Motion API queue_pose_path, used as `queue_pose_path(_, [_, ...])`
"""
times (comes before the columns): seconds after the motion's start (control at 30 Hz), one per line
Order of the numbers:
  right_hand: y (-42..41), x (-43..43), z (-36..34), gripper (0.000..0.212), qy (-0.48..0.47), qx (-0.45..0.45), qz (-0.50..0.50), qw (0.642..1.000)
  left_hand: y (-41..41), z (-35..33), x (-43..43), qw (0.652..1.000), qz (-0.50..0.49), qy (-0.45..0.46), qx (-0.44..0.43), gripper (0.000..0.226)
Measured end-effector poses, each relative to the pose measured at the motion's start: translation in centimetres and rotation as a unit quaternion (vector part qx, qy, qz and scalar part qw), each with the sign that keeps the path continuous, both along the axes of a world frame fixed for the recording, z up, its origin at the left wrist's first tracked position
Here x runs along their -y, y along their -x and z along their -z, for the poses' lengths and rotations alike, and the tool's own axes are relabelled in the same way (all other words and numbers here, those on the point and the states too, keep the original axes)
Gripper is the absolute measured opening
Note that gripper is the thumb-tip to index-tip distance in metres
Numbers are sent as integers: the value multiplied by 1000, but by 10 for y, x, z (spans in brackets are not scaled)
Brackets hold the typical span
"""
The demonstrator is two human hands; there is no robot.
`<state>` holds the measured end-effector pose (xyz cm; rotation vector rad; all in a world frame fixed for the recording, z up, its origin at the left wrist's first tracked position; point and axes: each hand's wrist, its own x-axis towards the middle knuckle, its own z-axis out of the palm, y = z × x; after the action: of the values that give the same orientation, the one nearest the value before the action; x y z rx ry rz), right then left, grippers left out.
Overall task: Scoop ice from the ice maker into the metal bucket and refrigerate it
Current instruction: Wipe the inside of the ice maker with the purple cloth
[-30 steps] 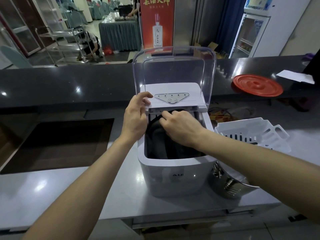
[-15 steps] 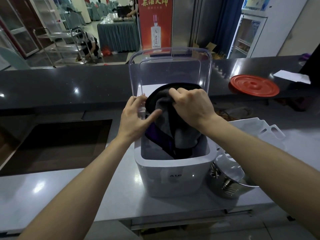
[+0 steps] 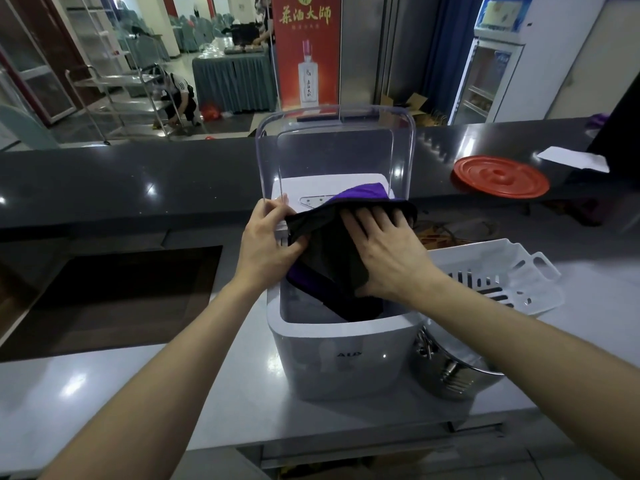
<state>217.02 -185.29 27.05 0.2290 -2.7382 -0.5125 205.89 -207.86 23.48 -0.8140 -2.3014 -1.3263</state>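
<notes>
Across the foreground, pale grey counter (image 3: 104, 393). At its middle, white ice maker (image 3: 346, 362) with clear lid (image 3: 336, 147) tipped up and back, bin open. To the right and a little behind, white slotted basket (image 3: 519, 271), lying tilted. On the dark ledge beyond, red round lid (image 3: 500, 176). Just beside the ice maker's right front corner, metal bucket (image 3: 453, 379), partly hidden by the right forearm. Draped from the control panel down into the bin, black-and-purple cloth (image 3: 332, 251). At its left edge, left hand (image 3: 266, 244), pinching the fabric between thumb and fingers. On top of it, right hand (image 3: 384, 258), fingers straight and spread, pressing flat.
</notes>
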Motion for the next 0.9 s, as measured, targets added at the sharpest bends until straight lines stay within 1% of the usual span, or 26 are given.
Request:
queue_pose_path(0.07, [1,-1,2,115,-28,-21,-2,999,0,0,0,1000,3,2,6,25])
queue_pose_path(0.13, [-1,0,-1,96,-20,-32,-5,999,-2,-1,0,1000,4,3,12,26])
queue_pose_path(0.23, [-5,2,-3,79,13,-34,-36,999,-4,-4,0,1000,2,7,14,28])
queue_pose_path(0.27, [-7,2,-3,67,25,-40,-52,998,-6,-5,0,1000,3,8,9,27])
queue_pose_path(0.33, [-10,-1,-4,35,56,-53,-72,994,-8,-7,0,1000,4,6,7,27])
queue_pose_path(0.37, [-11,-4,-5,24,73,-65,-73,992,-8,-7,0,1000,4,3,8,28])
queue_pose_path(0.4, [-13,-7,-7,17,98,-81,-71,989,-9,-8,-1,1000,3,2,8,30])
queue_pose_path(0.5, [-17,-16,-9,17,208,-149,-62,965,-9,-9,0,1000,1,-2,4,38])
queue_pose_path(0.57, [-18,-14,-11,19,259,-193,-56,945,-8,-9,0,1000,9,-11,18,36])
queue_pose_path(0.63, [-19,-8,-13,23,314,-204,-56,925,-7,-7,0,999,14,-15,26,33])
queue_pose_path(0.7, [-21,-3,-14,24,397,-198,-56,894,-4,-4,0,999,19,-14,22,26])
queue_pose_path(0.77, [-21,1,-17,24,488,-179,-43,853,-1,-1,0,999,27,-10,17,18])
queue_pose_path(0.87, [-22,10,-16,17,591,-132,-22,795,0,0,0,999,32,-8,14,17])
queue_pose_path(0.9, [-23,16,-15,32,600,-114,-13,792,0,0,0,999,33,-9,11,18])
